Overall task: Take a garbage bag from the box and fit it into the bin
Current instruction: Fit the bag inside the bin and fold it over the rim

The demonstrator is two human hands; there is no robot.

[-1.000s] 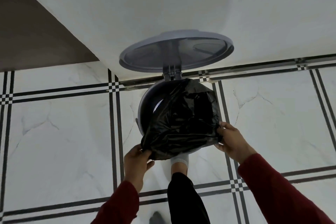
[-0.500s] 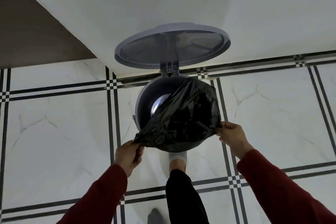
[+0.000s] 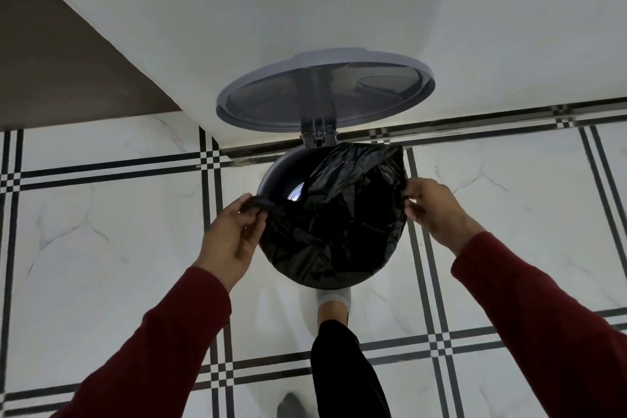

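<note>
A round dark pedal bin (image 3: 281, 168) stands on the tiled floor against the wall, its grey lid (image 3: 325, 86) tipped up and open. A black garbage bag (image 3: 339, 220) is spread over most of the bin's mouth; only the upper left of the opening shows, with a bright glint inside. My left hand (image 3: 232, 234) pinches the bag's edge at the bin's left rim. At the right rim my right hand (image 3: 432, 210) grips the bag's edge. The box is not in view.
A foot in a white sock (image 3: 334, 302), below a black trouser leg, is set at the bin's near base. The white wall (image 3: 339, 3) rises right behind the bin. A brown surface (image 3: 51, 61) fills the upper left. Marble tiles with black lines surround the bin.
Both hands have moved up and apart with the bag's edge, pulling the bag flatter and wider over the bin's mouth. The left hand went from below the bin to its left rim.
</note>
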